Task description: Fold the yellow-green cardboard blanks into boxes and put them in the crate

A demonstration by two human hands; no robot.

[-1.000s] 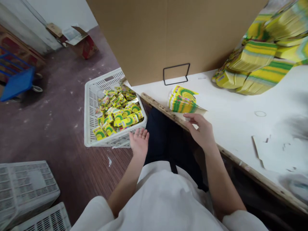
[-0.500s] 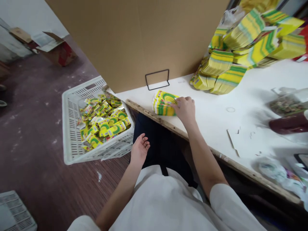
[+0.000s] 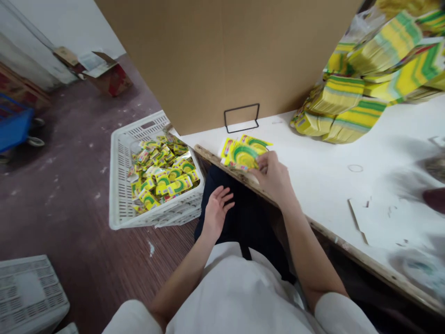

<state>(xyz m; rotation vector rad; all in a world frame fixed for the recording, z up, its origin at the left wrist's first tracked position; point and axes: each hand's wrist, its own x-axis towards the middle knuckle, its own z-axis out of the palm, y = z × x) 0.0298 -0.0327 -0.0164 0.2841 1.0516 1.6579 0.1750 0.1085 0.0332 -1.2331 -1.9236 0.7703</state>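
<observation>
My right hand (image 3: pixel 273 178) pinches a yellow-and-green printed packet (image 3: pixel 241 155) at its right end, over the front edge of the white table (image 3: pixel 313 171). Another packet of the same print (image 3: pixel 257 141) shows just behind it, partly covered; whether it is also gripped I cannot tell. My left hand (image 3: pixel 217 211) is open and holds nothing, fingers spread above my lap. To its left, a white plastic crate (image 3: pixel 120 185) contains a heap of small yellow-and-green packets (image 3: pixel 162 178).
A tall cardboard sheet or box (image 3: pixel 222 60) stands at the table's back, beside a black wire stand (image 3: pixel 241 127). Stacks of yellow-and-green printed pieces (image 3: pixel 347 106) lie at right. On the floor are another crate (image 3: pixel 31 292), an open carton (image 3: pixel 109 76) and a blue trolley (image 3: pixel 14 123).
My right hand has drawn a packet toward the table's front edge, separating it from the bunch. My left hand has risen slightly, its fingers more spread. The view has turned left.
</observation>
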